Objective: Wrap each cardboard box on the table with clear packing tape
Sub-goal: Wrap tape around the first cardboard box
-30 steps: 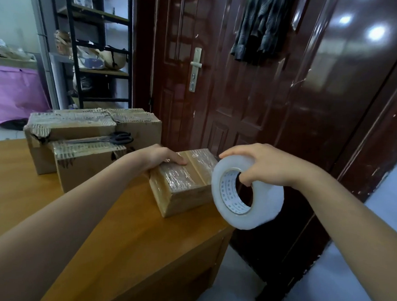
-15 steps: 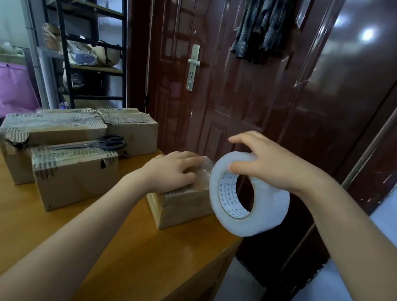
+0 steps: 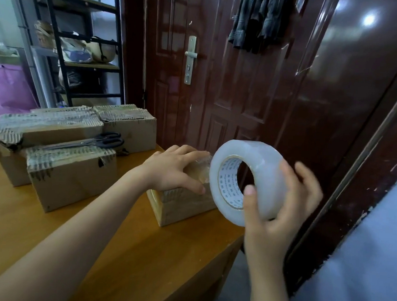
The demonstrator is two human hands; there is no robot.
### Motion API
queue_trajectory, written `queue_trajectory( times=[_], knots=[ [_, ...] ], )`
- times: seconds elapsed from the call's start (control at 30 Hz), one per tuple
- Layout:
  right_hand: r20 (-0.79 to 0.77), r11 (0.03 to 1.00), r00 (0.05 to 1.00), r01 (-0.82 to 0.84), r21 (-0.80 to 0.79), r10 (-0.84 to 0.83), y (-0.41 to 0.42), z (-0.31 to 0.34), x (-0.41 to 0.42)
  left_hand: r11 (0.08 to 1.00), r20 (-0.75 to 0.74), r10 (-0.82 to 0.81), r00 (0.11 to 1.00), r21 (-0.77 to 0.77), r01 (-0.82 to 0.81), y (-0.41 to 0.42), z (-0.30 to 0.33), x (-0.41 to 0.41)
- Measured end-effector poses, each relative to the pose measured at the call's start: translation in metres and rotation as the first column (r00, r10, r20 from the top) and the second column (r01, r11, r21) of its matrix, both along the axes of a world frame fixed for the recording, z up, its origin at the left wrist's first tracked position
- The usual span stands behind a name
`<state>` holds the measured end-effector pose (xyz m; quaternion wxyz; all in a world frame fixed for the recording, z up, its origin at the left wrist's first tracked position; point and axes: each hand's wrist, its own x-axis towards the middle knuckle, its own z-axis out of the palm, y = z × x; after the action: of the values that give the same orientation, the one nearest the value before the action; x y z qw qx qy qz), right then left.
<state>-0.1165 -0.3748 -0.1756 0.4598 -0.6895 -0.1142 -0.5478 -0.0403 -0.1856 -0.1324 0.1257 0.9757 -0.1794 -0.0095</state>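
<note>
A small cardboard box [image 3: 183, 201] with clear tape across its top sits near the right edge of the wooden table [image 3: 141, 257]. My left hand [image 3: 175, 170] lies flat on top of it, pressing down. My right hand [image 3: 279, 214] grips a large roll of clear packing tape [image 3: 251, 178] from below and behind, just right of the box, over the table's edge. Three bigger taped cardboard boxes stand at the left: one in front [image 3: 74, 178], one behind it [image 3: 44, 128], one at the back [image 3: 130, 123].
Black scissors [image 3: 94, 141] lie on top of the front left box. A dark red door [image 3: 231, 83] stands close behind the table, with a cloth hanging on it. A black shelf rack [image 3: 79, 40] holds items at the back left.
My right hand has shifted from the top of the tape roll to underneath it, and the roll has risen a little. My left hand stays on the small box.
</note>
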Motion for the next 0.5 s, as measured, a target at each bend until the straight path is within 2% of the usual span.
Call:
queue_trajectory(
  times=[0.1,0.23,0.33,0.5],
  knots=[
    [-0.019,0.995,0.999,-0.036,0.093,0.038,0.010,-0.017,-0.001,1.000,0.013,0.003,1.000,-0.011,-0.003,-0.001,-0.001,-0.001],
    [-0.074,0.997,0.997,-0.025,0.074,0.030,0.006,-0.009,-0.003,0.999,0.000,0.020,1.000,-0.039,-0.020,0.000,0.000,-0.002],
    [-0.165,0.992,0.982,-0.073,0.099,0.089,0.000,-0.008,-0.010,0.999,0.008,0.025,1.000,-0.042,-0.024,-0.002,0.000,-0.003],
    [-0.228,0.994,0.969,-0.102,-0.034,0.092,-0.009,-0.007,-0.021,0.997,-0.013,0.025,1.000,-0.067,-0.025,-0.003,0.002,-0.002]
  ],
)
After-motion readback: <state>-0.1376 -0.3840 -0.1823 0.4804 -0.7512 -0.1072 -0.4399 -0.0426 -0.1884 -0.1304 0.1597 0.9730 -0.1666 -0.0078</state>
